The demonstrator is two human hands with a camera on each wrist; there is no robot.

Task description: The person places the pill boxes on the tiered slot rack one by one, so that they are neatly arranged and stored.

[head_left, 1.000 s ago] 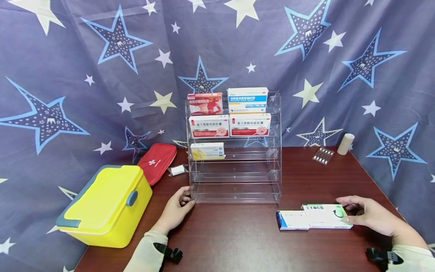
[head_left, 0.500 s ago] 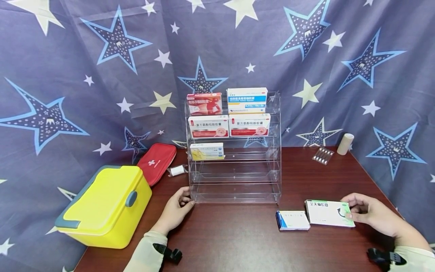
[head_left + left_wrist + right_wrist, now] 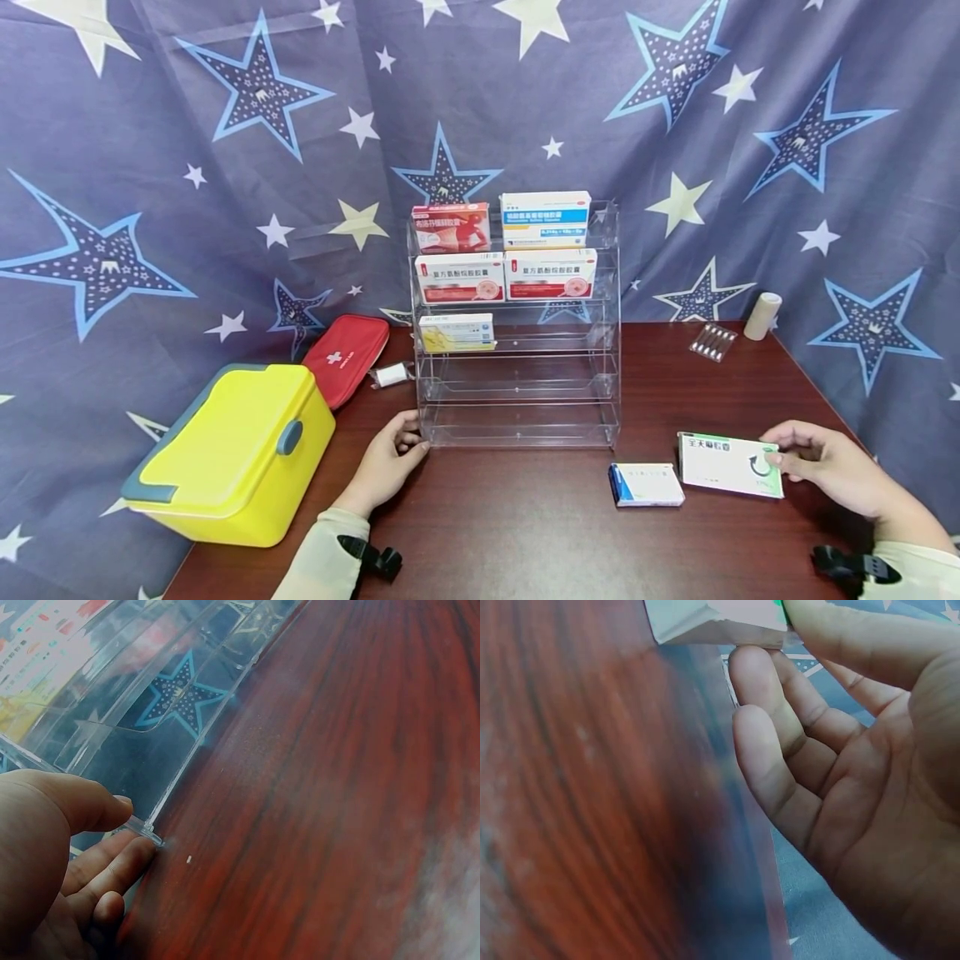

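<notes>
At the lower left corner of a clear tiered display rack (image 3: 517, 433), my left hand (image 3: 387, 462) pinches the edge; in the left wrist view the thumb lies on one side of the clear corner (image 3: 146, 825) and fingers on the other. My right hand (image 3: 832, 467) grips the right end of a white and green medicine box (image 3: 727, 467), which is tilted up off the table. Only an end of that box (image 3: 720, 626) shows in the right wrist view. Left of it a smaller blue and white medicine box (image 3: 648, 485) lies flat.
On the rack's upper tiers stand several medicine boxes (image 3: 551, 275). A yellow lidded box (image 3: 247, 467) and a red first-aid pouch (image 3: 347, 358) are at the left, with a small white packet (image 3: 391, 375). A blister pack (image 3: 712, 342) and beige roll (image 3: 762, 317) lie back right.
My right hand has lifted the white and green box and drawn it slightly right, away from the blue and white box, tilting its face up. My left hand stays on the rack.
</notes>
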